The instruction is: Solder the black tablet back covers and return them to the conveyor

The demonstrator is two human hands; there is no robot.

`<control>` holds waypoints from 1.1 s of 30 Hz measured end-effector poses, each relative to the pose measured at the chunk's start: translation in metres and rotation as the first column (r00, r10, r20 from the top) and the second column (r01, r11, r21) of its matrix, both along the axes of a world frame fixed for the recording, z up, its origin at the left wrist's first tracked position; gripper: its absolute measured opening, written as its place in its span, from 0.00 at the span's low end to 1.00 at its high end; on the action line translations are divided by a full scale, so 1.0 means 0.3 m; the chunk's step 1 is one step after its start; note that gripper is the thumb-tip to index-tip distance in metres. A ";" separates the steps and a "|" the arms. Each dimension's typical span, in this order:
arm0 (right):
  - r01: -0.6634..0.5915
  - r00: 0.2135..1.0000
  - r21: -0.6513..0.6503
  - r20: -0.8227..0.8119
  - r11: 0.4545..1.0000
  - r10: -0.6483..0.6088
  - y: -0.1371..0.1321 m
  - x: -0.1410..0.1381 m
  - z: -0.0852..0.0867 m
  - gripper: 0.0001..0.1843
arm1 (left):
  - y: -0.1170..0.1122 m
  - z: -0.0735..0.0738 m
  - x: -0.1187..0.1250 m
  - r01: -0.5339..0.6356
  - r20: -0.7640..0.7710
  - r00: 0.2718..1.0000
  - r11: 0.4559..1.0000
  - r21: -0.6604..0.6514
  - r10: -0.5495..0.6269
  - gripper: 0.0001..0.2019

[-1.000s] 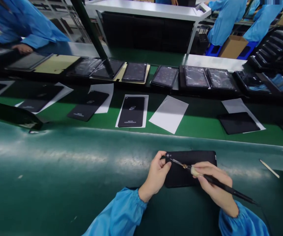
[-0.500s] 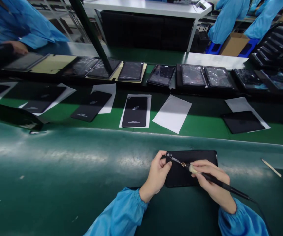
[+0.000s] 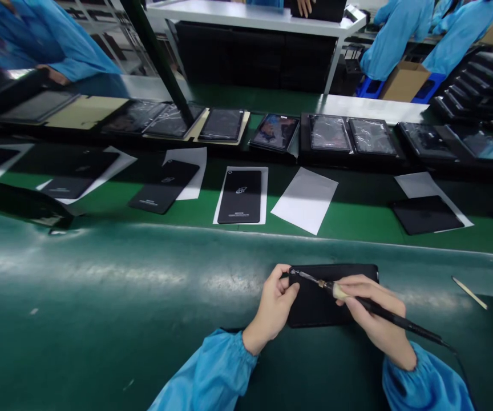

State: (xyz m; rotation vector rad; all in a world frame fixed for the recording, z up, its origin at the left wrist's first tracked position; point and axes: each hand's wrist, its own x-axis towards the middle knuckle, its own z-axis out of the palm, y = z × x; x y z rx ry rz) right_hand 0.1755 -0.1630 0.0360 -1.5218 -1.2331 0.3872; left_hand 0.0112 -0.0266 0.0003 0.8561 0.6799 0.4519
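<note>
A black tablet lies back-up on the dark green mat in front of me. My left hand is closed on the tablet's left edge, thumb on top, steadying it. My right hand pinches a thin black corded tool like a pen. Its metal tip rests at the tablet's top-left corner, close to my left thumb.
A green conveyor runs beyond the mat, carrying black back covers on white sheets. Behind it sits a row of tablets in film. A thin stick lies at the right. People in blue coats work around.
My hands and the tool stay nearly still at the tablet's corner. The covers and sheets on the conveyor have drifted slightly to the right.
</note>
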 end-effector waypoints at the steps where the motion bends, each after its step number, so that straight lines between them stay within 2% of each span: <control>1: 0.000 1.000 -0.004 0.012 1.000 0.000 0.005 0.001 0.004 0.09 | 0.001 0.001 0.000 -0.001 0.001 1.000 1.000 -0.003 0.001 0.16; 6: -0.003 0.999 -0.018 0.033 1.000 0.004 0.031 -0.001 0.014 0.06 | 0.003 -0.002 -0.001 0.002 0.003 1.000 1.000 -0.007 -0.002 0.16; 16: -0.072 0.997 -0.067 0.001 0.995 0.073 0.059 0.034 0.048 0.06 | 0.003 -0.001 -0.005 0.019 -0.015 1.000 1.000 0.011 -0.019 0.16; 33: -0.026 1.000 -0.028 -0.013 0.999 0.025 0.046 0.001 0.027 0.06 | 0.001 0.003 0.002 0.018 -0.024 1.000 1.000 0.009 -0.018 0.15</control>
